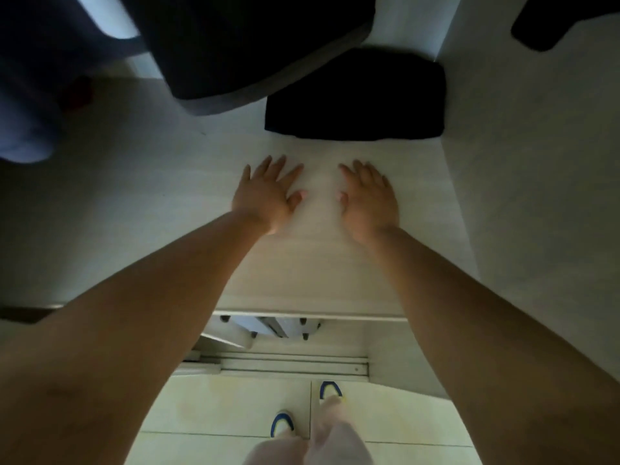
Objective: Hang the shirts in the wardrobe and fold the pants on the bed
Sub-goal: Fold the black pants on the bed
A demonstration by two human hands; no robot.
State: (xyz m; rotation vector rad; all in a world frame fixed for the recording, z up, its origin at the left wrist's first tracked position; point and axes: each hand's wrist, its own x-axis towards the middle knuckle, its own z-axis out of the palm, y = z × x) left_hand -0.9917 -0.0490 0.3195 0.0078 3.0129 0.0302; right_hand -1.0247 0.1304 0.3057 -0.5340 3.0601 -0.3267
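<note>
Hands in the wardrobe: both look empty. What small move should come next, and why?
Probably draw both hands back out to fetch the next garment. The left hand and right hand are open and hold nothing, and the folded dark cloth already lies on the shelf, apart from the fingertips.
</note>
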